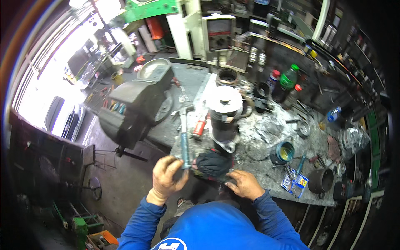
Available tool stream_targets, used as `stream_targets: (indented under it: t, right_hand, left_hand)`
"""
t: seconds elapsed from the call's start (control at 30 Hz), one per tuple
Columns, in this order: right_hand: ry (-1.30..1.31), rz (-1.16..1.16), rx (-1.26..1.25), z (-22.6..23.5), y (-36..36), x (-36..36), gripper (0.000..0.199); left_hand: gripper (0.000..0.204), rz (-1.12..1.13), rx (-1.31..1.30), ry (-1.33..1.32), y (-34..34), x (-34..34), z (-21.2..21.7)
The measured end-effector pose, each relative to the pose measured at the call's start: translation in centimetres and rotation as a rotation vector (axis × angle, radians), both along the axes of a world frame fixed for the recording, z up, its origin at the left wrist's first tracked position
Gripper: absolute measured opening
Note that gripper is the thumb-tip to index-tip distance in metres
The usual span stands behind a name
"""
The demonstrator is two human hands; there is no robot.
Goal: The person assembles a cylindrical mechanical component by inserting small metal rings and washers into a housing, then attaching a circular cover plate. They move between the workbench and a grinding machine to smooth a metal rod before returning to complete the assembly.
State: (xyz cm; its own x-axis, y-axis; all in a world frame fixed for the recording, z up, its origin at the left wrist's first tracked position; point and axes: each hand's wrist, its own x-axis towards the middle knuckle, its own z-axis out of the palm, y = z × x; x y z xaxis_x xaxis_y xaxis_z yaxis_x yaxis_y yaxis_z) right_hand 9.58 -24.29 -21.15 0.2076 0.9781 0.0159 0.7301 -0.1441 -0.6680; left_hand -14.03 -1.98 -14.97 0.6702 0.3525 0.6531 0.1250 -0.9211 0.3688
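Note:
A hammer [184,137] with a blue-grey handle lies along the bench, its handle end toward me. My left hand [166,177] is at that end, thumb and fingers apart, fingertips beside the handle. A bunched dark cloth [213,163] sits at the bench's front edge, between my hands. My right hand [246,184] has its bent fingers and thumb at the cloth's right edge, seemingly pinching it; the fingertips are blurred. Just behind the cloth stands a dark cylindrical metal part [225,125] with a flange, and a white round piece [225,99] on top. A red-bodied tool [200,126] lies beside the hammer.
A large bench vise [133,104] stands at the left of the bench. To the right are a blue tin [284,152], a blue card package [295,182], a dark metal pot [321,181] and a green-capped bottle [288,78]. White powdery residue [266,125] covers the bench's middle.

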Motion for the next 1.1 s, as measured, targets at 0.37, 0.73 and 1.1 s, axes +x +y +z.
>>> stream_targets:
  t: [0.37,0.73,1.1]
  right_hand:
    - [-0.036,0.399,-0.101,-0.5,16.0,-21.9,0.038]
    - [0.130,0.511,0.405,2.0,45.7,-42.4,0.043]
    - [-0.160,-0.256,0.140,-9.7,89.6,-40.3,0.024]
  left_hand:
    - [0.056,1.045,-1.226,0.695,-5.4,-52.9,-32.3]
    - [0.020,1.648,-1.954,-0.329,-15.4,-66.8,-35.7]
    - [0.020,1.498,-1.931,-0.013,-1.8,-68.2,-32.2]
